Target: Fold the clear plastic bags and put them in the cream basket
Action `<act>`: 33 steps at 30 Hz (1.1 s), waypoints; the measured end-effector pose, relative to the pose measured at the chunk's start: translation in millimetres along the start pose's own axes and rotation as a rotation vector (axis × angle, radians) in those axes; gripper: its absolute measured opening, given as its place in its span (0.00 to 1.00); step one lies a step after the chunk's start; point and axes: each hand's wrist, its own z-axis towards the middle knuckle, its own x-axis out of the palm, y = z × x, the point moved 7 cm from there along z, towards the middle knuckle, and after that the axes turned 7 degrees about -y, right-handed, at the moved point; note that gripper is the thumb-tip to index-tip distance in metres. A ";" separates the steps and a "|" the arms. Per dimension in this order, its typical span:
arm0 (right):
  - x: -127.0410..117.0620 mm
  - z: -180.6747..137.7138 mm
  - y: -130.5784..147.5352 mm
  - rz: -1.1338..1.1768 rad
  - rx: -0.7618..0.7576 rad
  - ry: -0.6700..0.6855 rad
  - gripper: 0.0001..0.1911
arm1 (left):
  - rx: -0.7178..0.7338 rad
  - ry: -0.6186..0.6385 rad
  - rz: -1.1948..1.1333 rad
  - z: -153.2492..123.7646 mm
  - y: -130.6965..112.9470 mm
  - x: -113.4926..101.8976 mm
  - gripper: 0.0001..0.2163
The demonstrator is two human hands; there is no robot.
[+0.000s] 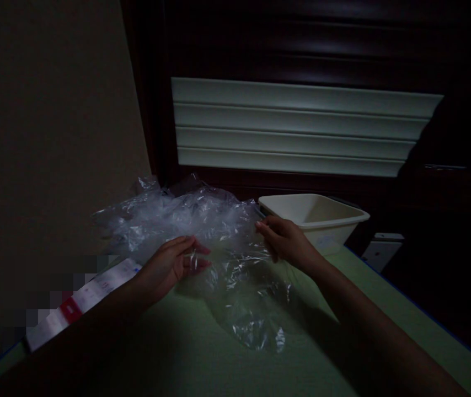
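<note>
A clear plastic bag point(252, 298) hangs and spreads over the green table, its lower end reaching toward me. My right hand point(287, 242) pinches the bag's upper right part between thumb and fingers. On the other side, my left hand point(175, 264) is against the film with its fingers stretched out and apart. Beyond both hands lies a heap of crumpled clear plastic bags point(194, 212). Where one bag ends and another begins is hard to make out in the dim light.
A cream plastic bin point(314, 209) stands behind my right hand. Along the left edge of the green table point(202, 358) lies a white and red box point(90, 295). A white boxed item point(382, 251) is beyond the right edge. A slatted dark panel point(301, 129) closes off the back.
</note>
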 end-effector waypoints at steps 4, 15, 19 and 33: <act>7.7 -0.1 -12.6 -0.027 0.043 0.143 0.05 | -0.066 -0.011 0.008 5.9 8.9 -4.2 0.06; 29.9 -6.3 -51.6 -0.417 -0.029 0.335 0.09 | 0.632 0.050 0.566 -6.0 -9.2 4.3 0.08; 32.5 -10.0 -43.8 -0.566 -0.071 0.325 0.10 | 0.743 0.346 0.703 -15.7 6.1 28.6 0.09; 63.5 -33.2 -14.3 -0.507 -0.122 0.475 0.04 | 0.721 0.526 0.875 -12.7 29.9 36.0 0.04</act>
